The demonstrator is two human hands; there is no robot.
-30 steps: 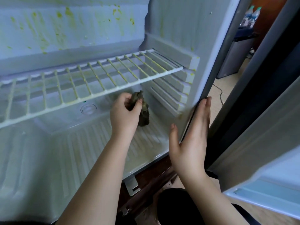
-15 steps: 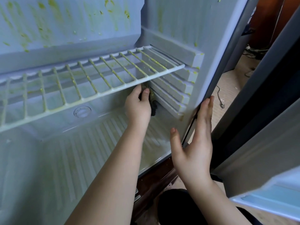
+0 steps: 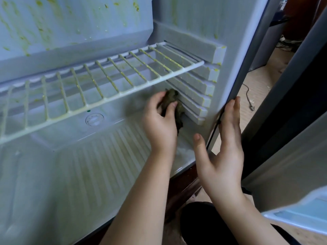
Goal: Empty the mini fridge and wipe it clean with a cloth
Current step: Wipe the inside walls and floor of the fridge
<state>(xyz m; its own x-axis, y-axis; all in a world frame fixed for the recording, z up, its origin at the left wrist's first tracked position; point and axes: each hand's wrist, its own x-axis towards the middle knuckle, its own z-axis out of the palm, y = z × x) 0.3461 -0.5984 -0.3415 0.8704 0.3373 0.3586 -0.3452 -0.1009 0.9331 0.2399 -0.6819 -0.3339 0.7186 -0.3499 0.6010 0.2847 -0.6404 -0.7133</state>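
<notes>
Head view: two hands, left hand [image 3: 160, 124] gripping one cloth [image 3: 174, 105].

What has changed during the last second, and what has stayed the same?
The left hand, gripping the cloth throughout, moved right and slightly up, from the middle of the lower compartment to the ridges on the right wall, just under the wire shelf; the cloth now touches them. The right hand stayed flat against the fridge at its front edge. The green stains remain.

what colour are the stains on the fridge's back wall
Yellowish-green streaks and specks on the pale back wall, seen in the head view.
</notes>
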